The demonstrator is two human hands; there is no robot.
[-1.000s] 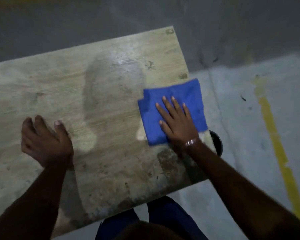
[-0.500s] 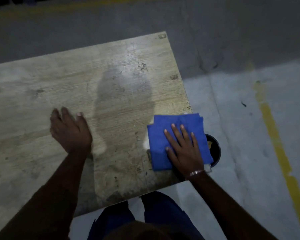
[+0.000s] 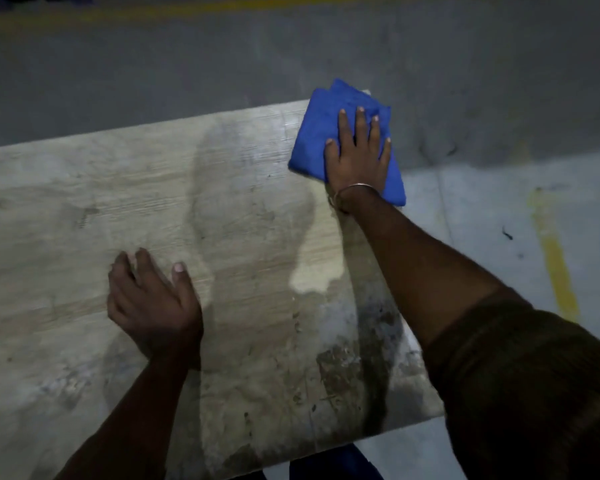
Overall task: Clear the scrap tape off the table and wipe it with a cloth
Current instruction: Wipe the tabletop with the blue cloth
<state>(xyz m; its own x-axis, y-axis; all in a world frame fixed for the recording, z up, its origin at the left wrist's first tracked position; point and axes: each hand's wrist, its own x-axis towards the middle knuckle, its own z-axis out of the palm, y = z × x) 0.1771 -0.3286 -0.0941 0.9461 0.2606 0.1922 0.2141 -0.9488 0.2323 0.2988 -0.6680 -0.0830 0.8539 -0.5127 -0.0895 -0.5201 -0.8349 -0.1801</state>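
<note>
Cloth [image 3: 317,133], blue and folded, is lying at the far right corner of the table [image 3: 84,202], and I am seeing part of it overhanging the right edge. My right hand [image 3: 357,157] is pressing down flat on it, fingers straight and spread, palm covering the near part of the fabric; it is not gripping anything, only pushing. A thin metal bangle [image 3: 355,186] is circling that wrist. My left hand [image 3: 151,303] is resting on the tabletop toward the near left, well apart from the cloth; I am reading its fingers as loosely bent and holding nothing, with the thumb pointing away from me. I am seeing stains and dark smudges showing on the wood near the right front corner. A yellow line [image 3: 556,268] is running along the grey floor [image 3: 499,81] to the right.
</note>
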